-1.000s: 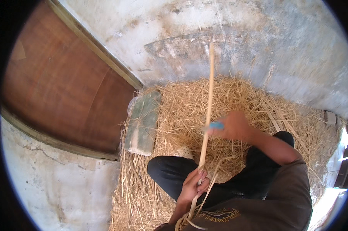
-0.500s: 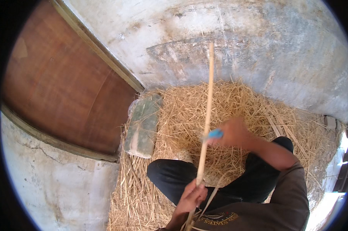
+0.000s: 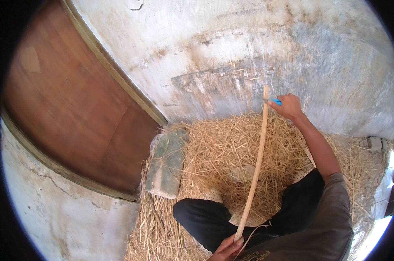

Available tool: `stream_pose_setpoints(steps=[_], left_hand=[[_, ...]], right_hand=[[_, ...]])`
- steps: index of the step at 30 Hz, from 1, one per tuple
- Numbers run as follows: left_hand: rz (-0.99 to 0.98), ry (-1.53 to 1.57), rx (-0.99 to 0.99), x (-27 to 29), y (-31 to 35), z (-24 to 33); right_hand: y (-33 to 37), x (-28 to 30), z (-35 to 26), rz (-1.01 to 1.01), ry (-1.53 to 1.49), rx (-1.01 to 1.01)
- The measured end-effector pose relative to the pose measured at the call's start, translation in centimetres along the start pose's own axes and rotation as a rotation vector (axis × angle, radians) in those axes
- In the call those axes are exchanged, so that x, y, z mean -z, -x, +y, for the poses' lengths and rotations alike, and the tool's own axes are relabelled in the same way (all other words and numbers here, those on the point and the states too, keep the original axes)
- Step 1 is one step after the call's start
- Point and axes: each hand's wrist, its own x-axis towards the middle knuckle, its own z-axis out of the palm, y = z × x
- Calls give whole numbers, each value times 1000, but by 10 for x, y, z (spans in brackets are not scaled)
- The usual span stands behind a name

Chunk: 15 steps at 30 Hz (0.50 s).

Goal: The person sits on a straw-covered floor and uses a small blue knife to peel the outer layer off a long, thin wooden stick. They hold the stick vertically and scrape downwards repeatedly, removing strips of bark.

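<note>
A long pale wooden strip (image 3: 258,169), perhaps split bamboo, slants up from my lap toward the wall. Around its lower end my left hand (image 3: 227,249) is closed. My right hand (image 3: 289,106) grips a blue-handled knife (image 3: 275,101) close to the strip's far end. The blade is small and hard to make out where it meets the wood. A few thin light shavings (image 3: 255,78) show in the air beyond the strip's tip. Beside my left hand a thin peeled sliver (image 3: 250,236) curls over my lap.
Straw-like shavings (image 3: 223,143) cover the ground around my crossed legs (image 3: 205,213). On the left lies a greenish-grey block (image 3: 166,163). A brown door panel (image 3: 84,100) stands left, a stained wall (image 3: 223,39) ahead. At the far right sits a small grey block (image 3: 374,143).
My right hand has travelled away from me along the strip with the knife, to near its far end. Loose shavings now fly there. The strip and left hand sit lower and farther right in view.
</note>
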Motion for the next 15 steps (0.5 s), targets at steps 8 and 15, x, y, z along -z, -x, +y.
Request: stream_pose_setpoints(steps=[8,15], left_hand=[[229,-30,97,35,6,-24],[73,-568,-338,15,-67,43]], right_hand=[[7,-28,100,36,-110,-479],[121,-14,-67,-116,-407,304]])
